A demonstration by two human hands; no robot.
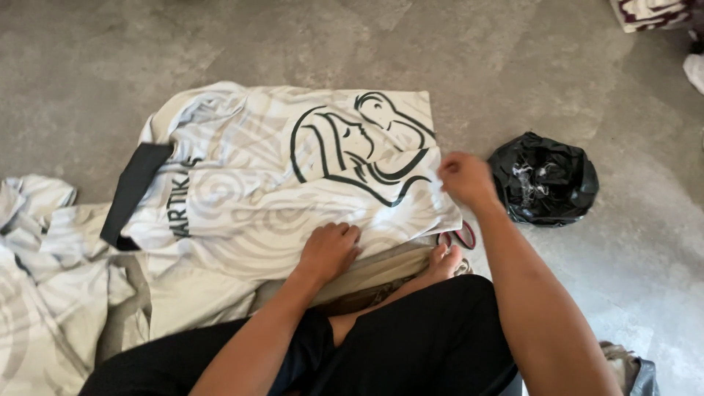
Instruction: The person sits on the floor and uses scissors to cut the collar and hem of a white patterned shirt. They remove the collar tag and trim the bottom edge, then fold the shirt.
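Observation:
A white shirt point(257, 183) with grey swirls, a black line drawing and a black sleeve cuff lies spread on the grey floor. My left hand point(330, 249) presses flat on its near edge, fingers curled. My right hand point(463, 178) pinches the shirt's right edge near the drawing. My bent legs in black trousers and a bare foot point(444, 262) sit below the shirt.
A crumpled black plastic bag point(544, 178) lies right of the shirt. More white patterned cloth point(44, 279) is heaped at the left. Red-handled scissors point(462, 236) peek out by my foot. Folded fabric point(649, 13) sits at the top right corner.

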